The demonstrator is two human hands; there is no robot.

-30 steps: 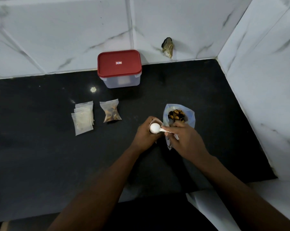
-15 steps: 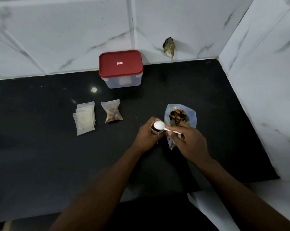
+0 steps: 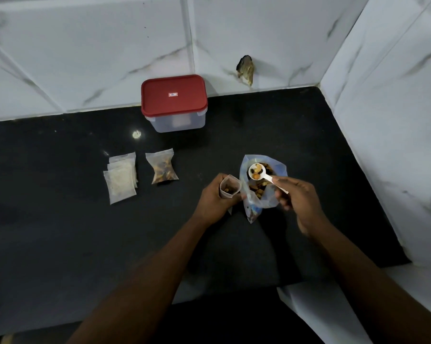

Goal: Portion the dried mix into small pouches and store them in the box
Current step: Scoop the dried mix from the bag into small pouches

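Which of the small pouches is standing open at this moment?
The small pouch gripped upright by the left hand, its mouth open with some mix inside. The filled pouch and the stack of pale pouches lie flat on the counter.

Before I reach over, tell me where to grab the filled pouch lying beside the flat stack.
Probably best: pinch the filled pouch by its flat upper strip, the end nearest the box, coming down from above. It lies flat with its contents bulging at the near end, and the stack of flat pouches sits close on its left.
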